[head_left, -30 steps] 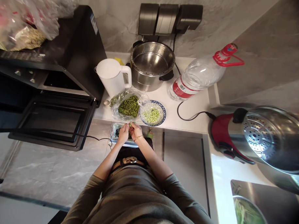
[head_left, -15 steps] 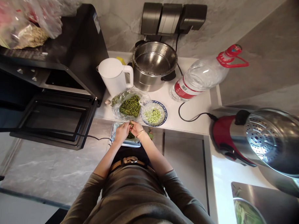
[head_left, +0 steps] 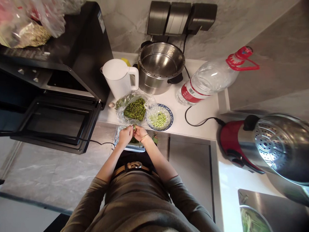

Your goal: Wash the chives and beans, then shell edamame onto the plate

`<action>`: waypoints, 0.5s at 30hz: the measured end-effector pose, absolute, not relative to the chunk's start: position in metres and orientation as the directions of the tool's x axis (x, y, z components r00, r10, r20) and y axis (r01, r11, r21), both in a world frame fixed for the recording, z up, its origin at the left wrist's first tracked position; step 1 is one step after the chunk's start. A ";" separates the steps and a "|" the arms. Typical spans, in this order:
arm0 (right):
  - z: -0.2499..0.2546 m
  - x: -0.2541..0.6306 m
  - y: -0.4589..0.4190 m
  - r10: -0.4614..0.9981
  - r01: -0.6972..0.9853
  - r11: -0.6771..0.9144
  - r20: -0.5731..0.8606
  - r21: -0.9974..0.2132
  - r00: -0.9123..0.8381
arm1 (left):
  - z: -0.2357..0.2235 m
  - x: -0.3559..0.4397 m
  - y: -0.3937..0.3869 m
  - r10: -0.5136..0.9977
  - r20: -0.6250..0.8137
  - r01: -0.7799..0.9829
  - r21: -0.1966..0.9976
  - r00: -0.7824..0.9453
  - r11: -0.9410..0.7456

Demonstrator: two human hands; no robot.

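My left hand (head_left: pixel 125 136) and my right hand (head_left: pixel 139 133) meet at the counter's front edge, fingertips pinched together around a small green soybean pod (head_left: pixel 134 127). Fingers partly cover the pod. Beneath them is a light-rimmed bin (head_left: pixel 135 149), with green bits showing inside. Just beyond my hands lies an open clear plastic bag of green pods (head_left: pixel 134 109). Right of it, a blue-and-white patterned plate (head_left: pixel 171 120) carries shelled pale green beans (head_left: pixel 160 120); part of the bag overlaps the plate's left side.
Behind the bag stand a white pitcher (head_left: pixel 117 77) and a steel steamer pot (head_left: pixel 158 83). A large water bottle (head_left: pixel 205 84) leans at the right. On the left an oven door (head_left: pixel 60 124) hangs open. A red-based steamer (head_left: pixel 229 140) is on the right counter.
The pod between my fingertips has shifted slightly, and my hands have turned a little around it. The whole view has moved slightly; the other things stay in place.
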State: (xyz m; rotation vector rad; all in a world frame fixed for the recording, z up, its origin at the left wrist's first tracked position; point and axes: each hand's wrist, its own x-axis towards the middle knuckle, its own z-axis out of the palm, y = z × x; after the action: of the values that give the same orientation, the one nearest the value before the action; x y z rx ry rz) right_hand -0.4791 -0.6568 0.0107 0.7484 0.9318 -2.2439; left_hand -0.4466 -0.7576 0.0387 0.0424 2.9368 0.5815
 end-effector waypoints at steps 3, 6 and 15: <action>0.012 -0.482 -0.654 -0.360 0.784 -0.525 -0.748 -0.332 -0.558 | 0.040 -0.445 -0.759 0.083 -0.164 0.019 0.358 -0.983 0.933; 0.011 -0.484 -0.653 -0.380 0.834 -0.483 -0.794 -0.267 -0.474 | 0.042 -0.445 -0.759 0.116 -0.185 0.051 0.326 -0.976 0.944; 0.006 -0.485 -0.664 -0.299 0.831 -0.502 -0.854 -0.239 -0.426 | 0.055 -0.453 -0.757 0.145 -0.283 0.073 0.251 -0.948 0.965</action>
State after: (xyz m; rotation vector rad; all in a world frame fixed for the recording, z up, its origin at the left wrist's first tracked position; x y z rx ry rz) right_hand -0.4846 -0.6635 0.0058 1.0074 0.8735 -1.9879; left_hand -0.4531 -0.7568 0.0550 0.1596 2.8124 0.3436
